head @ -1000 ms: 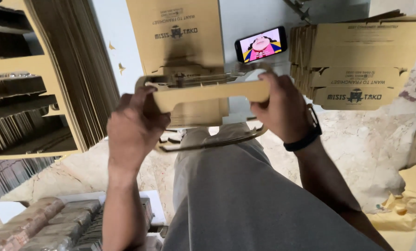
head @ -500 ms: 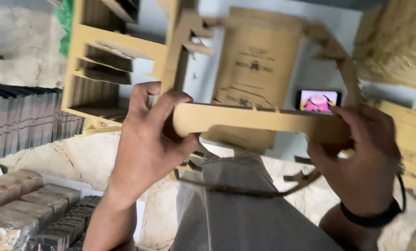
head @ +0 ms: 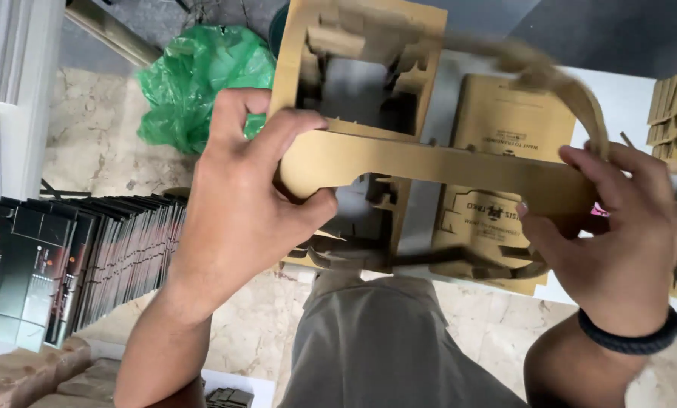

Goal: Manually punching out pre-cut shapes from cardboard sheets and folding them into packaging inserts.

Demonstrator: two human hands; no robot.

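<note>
Cardboard cutout (head: 429, 162), brown die-cut sheet with window-shaped holes, held up at chest height between both hands, above the person's grey-trousered lap (head: 376, 347).

Left hand (head: 240, 204): clamped on the left end of the sheet's horizontal strip. Thumb on the near face, index finger hooked over the top edge, remaining fingers curled together behind. Firm pinch on the strip.

Right hand (head: 618, 242): grips the strip's right end. Fingers pressed side by side over the front, thumb underneath (only partly visible). Black band (head: 641, 336) around that wrist. A curved piece of the sheet near this hand is motion-blurred, so its exact shape is unclear.

Around the cutout:
- Behind it, on a white surface (head: 618, 98): flat brown cardboard piece (head: 505, 151) with dark print, partly covered by the strip.
- Upper left of it: crumpled green plastic bag (head: 202, 75) on the marble floor.
- Left of it: row of dark printed cartons (head: 89, 257) stood on edge, packed tight.
- Far right of it: stack of brown cardboard (head: 675, 113), edges showing.
- Lower left, below the left forearm: wrapped brown bundles (head: 29, 374).
</note>
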